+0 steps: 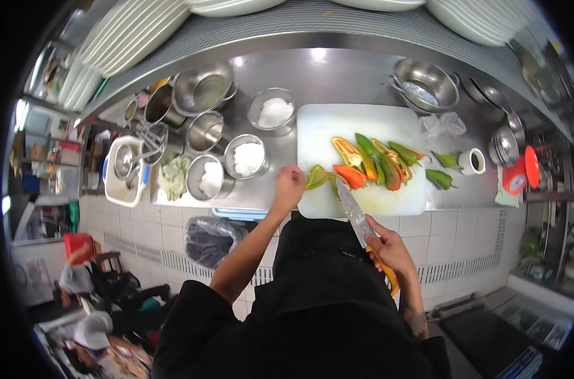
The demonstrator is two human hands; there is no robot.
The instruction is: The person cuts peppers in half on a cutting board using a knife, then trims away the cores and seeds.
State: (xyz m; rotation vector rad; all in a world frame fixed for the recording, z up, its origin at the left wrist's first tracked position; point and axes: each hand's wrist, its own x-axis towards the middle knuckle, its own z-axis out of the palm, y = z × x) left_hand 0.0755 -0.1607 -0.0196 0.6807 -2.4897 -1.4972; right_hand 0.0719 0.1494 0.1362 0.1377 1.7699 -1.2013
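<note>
A kitchen knife (357,213) with a yellow handle is in my right hand (389,245). Its blade points forward over the front of the white cutting board (312,129), with the tip by a small pepper piece. My left hand (290,185) is at the board's left edge with fingers curled together; what they hold, if anything, is hidden. Close beside it lies a cut green pepper piece (316,177). Red-orange pepper (351,176), a yellow-green pepper half (346,151) and several other cut green and red peppers (388,165) are grouped on the board.
Steel pots with white contents (248,156) stand left of the board, near a crumpled cloth (172,177) and a white tub (124,192). To the right are whole green peppers (440,179), a white cup (471,162) and a red scale (516,177). A lined bin (214,243) sits below.
</note>
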